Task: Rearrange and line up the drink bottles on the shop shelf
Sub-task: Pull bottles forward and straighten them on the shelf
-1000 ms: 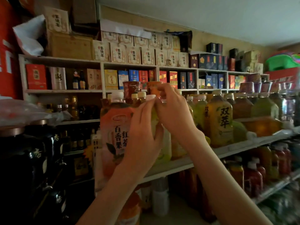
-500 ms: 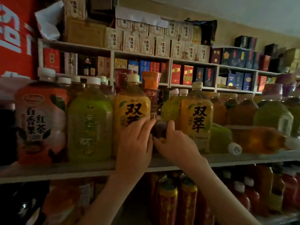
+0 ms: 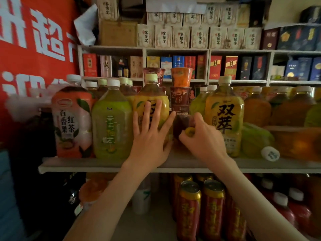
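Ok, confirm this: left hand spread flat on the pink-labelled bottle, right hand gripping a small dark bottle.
Wrong bottle. The head view shows the left hand spread flat on the yellow-labelled bottle; the right hand does grip a small dark bottle.

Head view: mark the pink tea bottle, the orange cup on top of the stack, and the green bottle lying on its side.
pink tea bottle (image 3: 72,122), head view, middle of its label.
orange cup (image 3: 181,77), head view, its side wall.
green bottle lying on its side (image 3: 257,140), head view, its body.
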`<action>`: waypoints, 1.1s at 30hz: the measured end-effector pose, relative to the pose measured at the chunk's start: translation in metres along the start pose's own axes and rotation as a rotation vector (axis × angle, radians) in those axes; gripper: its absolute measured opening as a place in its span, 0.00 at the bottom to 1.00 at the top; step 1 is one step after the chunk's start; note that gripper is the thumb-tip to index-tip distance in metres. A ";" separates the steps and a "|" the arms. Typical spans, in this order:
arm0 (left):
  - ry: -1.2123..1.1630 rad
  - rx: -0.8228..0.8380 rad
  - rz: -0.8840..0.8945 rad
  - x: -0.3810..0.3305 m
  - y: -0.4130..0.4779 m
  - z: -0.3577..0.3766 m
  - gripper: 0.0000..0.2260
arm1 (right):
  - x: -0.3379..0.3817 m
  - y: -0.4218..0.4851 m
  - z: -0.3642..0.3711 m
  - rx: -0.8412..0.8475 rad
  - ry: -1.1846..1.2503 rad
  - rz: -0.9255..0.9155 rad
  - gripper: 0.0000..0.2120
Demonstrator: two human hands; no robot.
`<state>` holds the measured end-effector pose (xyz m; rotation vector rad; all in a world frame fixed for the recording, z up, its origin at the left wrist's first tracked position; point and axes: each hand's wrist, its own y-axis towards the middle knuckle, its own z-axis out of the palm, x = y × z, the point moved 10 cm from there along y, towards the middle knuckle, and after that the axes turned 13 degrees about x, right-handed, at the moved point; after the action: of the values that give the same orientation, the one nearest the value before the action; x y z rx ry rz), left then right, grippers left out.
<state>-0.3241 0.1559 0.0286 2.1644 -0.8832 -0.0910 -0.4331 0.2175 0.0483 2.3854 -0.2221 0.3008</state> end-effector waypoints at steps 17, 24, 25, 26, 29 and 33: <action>-0.194 -0.017 -0.014 -0.010 0.010 -0.021 0.49 | 0.008 0.074 -0.079 -0.049 0.170 -0.156 0.19; -0.173 -0.001 -0.068 -0.015 0.020 -0.024 0.48 | 0.014 0.086 -0.071 -0.013 -0.099 -0.050 0.18; -0.163 0.006 -0.061 -0.015 0.021 -0.023 0.48 | 0.012 0.088 -0.071 -0.011 -0.140 -0.002 0.19; -0.146 0.005 -0.052 -0.015 0.021 -0.023 0.47 | 0.009 0.089 -0.071 -0.007 -0.173 0.041 0.19; -0.182 -0.084 0.017 -0.012 0.016 -0.032 0.40 | 0.011 0.092 -0.069 0.013 -0.239 0.096 0.19; -0.533 -0.302 0.100 0.005 0.003 -0.048 0.25 | 0.023 0.094 -0.064 0.053 -0.163 0.066 0.19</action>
<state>-0.3061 0.1818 0.0648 1.8305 -1.1847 -0.7304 -0.4439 0.1902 0.1604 2.4603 -0.3732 0.1438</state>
